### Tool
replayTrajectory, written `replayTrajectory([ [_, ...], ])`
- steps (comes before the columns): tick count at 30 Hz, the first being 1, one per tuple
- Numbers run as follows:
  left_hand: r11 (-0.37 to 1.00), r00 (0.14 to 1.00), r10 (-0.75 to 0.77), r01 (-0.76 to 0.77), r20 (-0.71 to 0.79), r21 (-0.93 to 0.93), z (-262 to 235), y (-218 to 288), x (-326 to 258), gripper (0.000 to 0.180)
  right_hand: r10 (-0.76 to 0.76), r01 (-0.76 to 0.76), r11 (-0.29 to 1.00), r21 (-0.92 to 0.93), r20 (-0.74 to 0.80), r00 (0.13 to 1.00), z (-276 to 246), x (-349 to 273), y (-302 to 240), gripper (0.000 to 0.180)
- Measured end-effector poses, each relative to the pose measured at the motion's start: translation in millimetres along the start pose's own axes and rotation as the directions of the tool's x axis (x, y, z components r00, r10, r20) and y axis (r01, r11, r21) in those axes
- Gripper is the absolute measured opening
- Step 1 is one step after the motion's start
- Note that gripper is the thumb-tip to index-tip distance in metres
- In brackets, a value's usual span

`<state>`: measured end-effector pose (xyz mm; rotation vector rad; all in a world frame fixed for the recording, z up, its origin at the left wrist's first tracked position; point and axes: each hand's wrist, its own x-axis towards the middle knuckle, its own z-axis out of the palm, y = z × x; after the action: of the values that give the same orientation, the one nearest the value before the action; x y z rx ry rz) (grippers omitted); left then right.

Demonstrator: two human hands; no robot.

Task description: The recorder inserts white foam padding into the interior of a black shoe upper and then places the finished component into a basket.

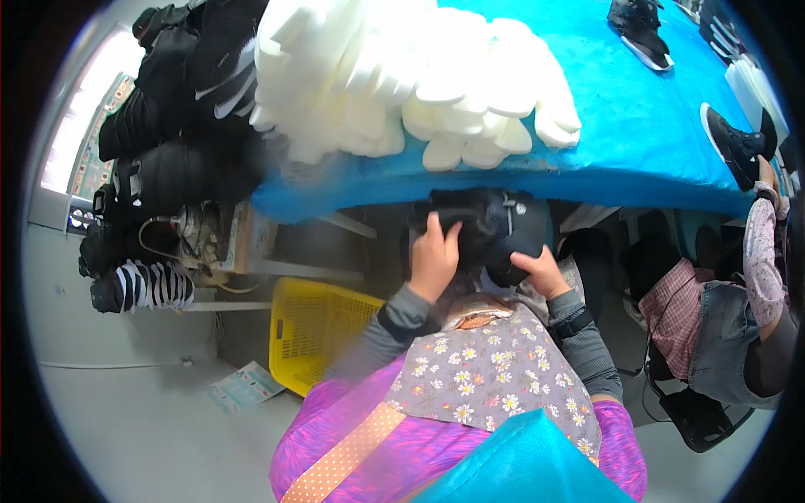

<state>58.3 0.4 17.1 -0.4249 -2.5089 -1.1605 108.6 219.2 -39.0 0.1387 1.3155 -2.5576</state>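
Left hand [434, 258]: fingers grasping the near left side of a soft black bundle of shoe-like pieces [482, 222], thumb and index finger spread on it; the other fingers are hard to make out.
Right hand [545, 275]: fingers grasping the bundle's near right side, thumb laid over a rounded black part, the rest hidden behind it.
Black bundle: held between both hands, in front of the worktop's near edge and above the grey, daisy-printed apron [495, 369]; whether it touches the edge, I cannot tell.
Blue-covered worktop [604, 109]: spreads beyond the hands.
White foot-shaped pieces [369, 75]: heaped on the worktop's left and middle.
Black shoe with a white sole [641, 35]: on the worktop's far right.
Black shoes on the left [226, 59]: piled beside the white heap.
Yellow plastic basket [289, 339]: low down, left of the left forearm.
Co-worker's hand [766, 173]: at far right, on another black, white-soled shoe [736, 147].
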Motion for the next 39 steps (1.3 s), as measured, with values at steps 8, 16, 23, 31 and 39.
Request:
replayTrajectory([
  [8,0.988,0.97,0.035,-0.069,0.239,0.137,50.6,-5.1,89.9,0.035,-0.058,0.079,0.958,0.275,-0.082,0.995,4.3,11.3,5.8,0.041],
  [16,0.971,0.957,-0.012,-0.058,0.29,0.232,87.8,-35.9,81.6,0.037,0.012,0.04,0.946,0.321,-0.157,0.988,-2.1,17.6,26.5,0.043],
  [23,0.991,0.972,-0.047,0.017,0.228,0.133,103.7,-46.4,68.0,0.037,0.132,-0.101,0.733,0.673,0.005,0.991,-2.8,8.7,34.7,0.05],
  [31,0.985,0.983,-0.006,-0.026,0.183,0.17,63.0,-5.9,71.7,0.036,0.046,-0.035,0.927,0.375,-0.019,0.999,-3.2,1.3,31.5,0.057],
  [39,0.975,0.97,-0.002,-0.053,0.243,0.216,78.1,-12.7,73.4,0.037,0.09,-0.166,0.63,0.759,0.141,0.986,-33.3,13.6,60.5,0.062],
])
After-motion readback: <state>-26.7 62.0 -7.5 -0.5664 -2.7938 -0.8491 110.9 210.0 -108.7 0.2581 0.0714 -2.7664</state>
